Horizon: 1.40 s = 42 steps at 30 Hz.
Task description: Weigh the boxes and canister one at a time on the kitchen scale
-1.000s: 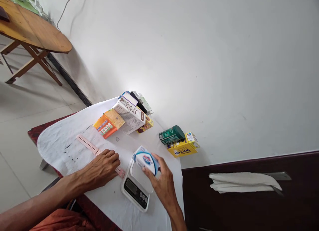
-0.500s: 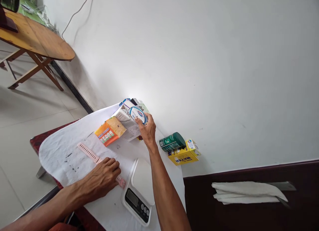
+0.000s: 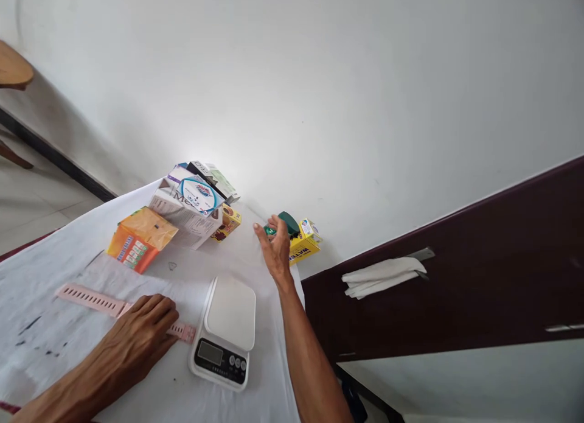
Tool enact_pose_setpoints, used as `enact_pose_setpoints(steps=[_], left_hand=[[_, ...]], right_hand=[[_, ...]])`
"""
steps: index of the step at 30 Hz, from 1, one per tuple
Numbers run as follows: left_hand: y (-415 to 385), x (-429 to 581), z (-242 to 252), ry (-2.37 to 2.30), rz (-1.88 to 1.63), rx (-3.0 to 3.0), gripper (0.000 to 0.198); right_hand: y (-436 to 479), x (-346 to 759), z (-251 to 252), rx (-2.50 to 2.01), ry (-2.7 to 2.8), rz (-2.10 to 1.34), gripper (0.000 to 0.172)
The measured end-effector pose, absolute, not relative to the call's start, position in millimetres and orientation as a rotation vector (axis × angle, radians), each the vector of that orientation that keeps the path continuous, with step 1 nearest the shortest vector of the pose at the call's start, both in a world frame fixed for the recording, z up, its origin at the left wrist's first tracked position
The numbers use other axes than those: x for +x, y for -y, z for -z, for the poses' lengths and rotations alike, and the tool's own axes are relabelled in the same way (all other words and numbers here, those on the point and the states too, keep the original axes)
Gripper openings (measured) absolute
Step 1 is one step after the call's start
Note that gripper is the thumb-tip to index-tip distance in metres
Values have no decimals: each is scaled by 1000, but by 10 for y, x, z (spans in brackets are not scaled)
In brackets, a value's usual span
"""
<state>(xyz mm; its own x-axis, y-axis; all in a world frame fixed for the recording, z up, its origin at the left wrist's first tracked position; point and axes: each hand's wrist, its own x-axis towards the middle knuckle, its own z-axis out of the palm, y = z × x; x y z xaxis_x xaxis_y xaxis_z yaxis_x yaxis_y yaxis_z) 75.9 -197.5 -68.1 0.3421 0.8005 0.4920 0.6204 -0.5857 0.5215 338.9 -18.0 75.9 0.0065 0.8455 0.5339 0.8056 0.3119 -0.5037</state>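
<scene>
My left hand [image 3: 148, 325] is closed over the middle of a pink strap [image 3: 91, 299] lying on the white cloth, both strap ends showing. My right hand [image 3: 275, 246] is over the green canister [image 3: 288, 222], thumb and fingers spread apart. Beside the canister stands a yellow box [image 3: 305, 248]. A white kitchen scale [image 3: 230, 313] sits between my hands, its pan bare. To the left are a white and blue box [image 3: 199, 195] on top of a grey-white box [image 3: 187, 219], an orange box [image 3: 141, 237] and a small yellow box [image 3: 229, 222].
The white-clothed table [image 3: 41, 277] runs along a pale wall. A dark panel [image 3: 479, 258] on the right holds a folded white cloth [image 3: 383, 277]. At the far left is the edge of a wooden table [image 3: 13, 64].
The view has swung right. My right hand has left the white and blue box and moved right to the green canister. My left hand stays on the strap.
</scene>
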Motion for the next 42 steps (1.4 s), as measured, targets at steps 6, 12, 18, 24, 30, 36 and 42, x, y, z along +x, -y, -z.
enact_pose_setpoints(steps=[6,12,18,24,30,36,42], left_hand=[[1950,752,778,-1295,-1168,2377,21],[1921,685,703,-1297,-1119,2454,18],[1914,669,662,-1311,-1102,2484,24],[1909,692,581,-1296,-1133,2506,18],[1947,755,607,-1338,-1117,2414,13],[2001,802,596,-1362,-953,2341,18],[1991,761,474,-1333,-871,2351,18]], right_hand=[[-21,4541,-996,-1785,1498,244,71],[-414,5098,-1177,-2111,1308,236,85],[-835,5266,-1138,-2316,1228,147,74],[-909,5266,-1135,-2326,1195,179,56],[-453,5074,-1151,-2156,1212,247,68],[649,4469,-808,-1735,1575,-54,69],[1565,3781,-319,-1626,1845,-489,59]])
